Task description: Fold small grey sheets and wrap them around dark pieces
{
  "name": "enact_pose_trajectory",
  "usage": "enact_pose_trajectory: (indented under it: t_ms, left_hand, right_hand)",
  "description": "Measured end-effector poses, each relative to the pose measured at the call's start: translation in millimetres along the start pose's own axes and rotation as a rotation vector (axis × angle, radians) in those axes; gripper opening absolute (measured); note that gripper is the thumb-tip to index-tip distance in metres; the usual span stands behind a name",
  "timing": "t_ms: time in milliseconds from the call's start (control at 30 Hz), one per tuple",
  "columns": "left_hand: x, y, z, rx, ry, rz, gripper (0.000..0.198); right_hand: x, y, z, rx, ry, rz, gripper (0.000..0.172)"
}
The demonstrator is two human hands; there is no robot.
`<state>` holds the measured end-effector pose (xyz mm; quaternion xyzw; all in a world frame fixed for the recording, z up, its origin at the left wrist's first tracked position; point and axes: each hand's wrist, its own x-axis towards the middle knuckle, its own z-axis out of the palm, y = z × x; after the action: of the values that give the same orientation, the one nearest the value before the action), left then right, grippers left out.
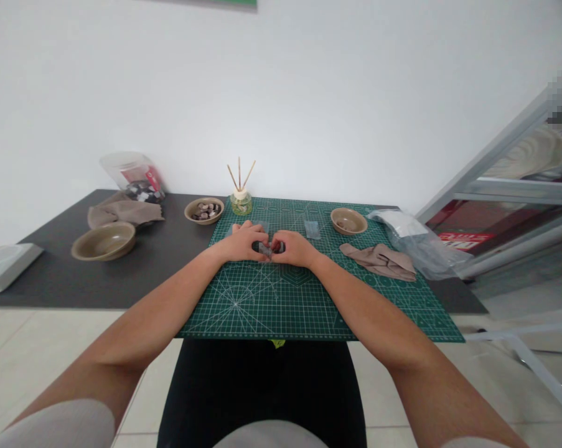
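Observation:
My left hand point(243, 242) and my right hand point(294, 247) meet over the far middle of the green cutting mat point(271, 298). Both have their fingers pinched on a small dark piece with a clear plastic wrapper point(266, 249) held between them. A little clear bag point(312, 229) lies on the mat just behind my right hand. A tan bowl with several dark and pale pieces point(205, 210) stands behind my left hand, off the mat.
A reed diffuser point(241, 200) stands at the mat's far edge. A small tan bowl point(348, 220), a beige cloth point(378, 260) and a plastic bag point(411, 239) lie right. Left are an empty tan bowl point(104, 240), another cloth point(122, 213), a tipped jar point(134, 175) and a white tray point(3, 264).

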<state>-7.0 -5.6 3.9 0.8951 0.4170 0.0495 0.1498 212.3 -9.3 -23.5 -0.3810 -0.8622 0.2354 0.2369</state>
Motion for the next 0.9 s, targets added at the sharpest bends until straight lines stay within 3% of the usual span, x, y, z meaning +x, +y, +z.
enact_pose_trajectory:
  t_ms: [467,667,900]
  left_hand:
    - [1.0,1.3,-0.6,-0.009,0.004,-0.027,0.039]
    - [0.6,0.0,0.0,-0.006,-0.003,-0.022,0.038]
    - [1.5,-1.3,1.1,-0.007,0.006,-0.015,0.039]
  right_hand:
    - [-0.3,2.8,-7.3,0.064,-0.07,-0.025,0.013]
    - [0.7,4.4,-5.4,0.04,-0.021,0.027,0.013]
    - [2.0,2.7,-1.4,0.035,-0.03,-0.03,0.013]
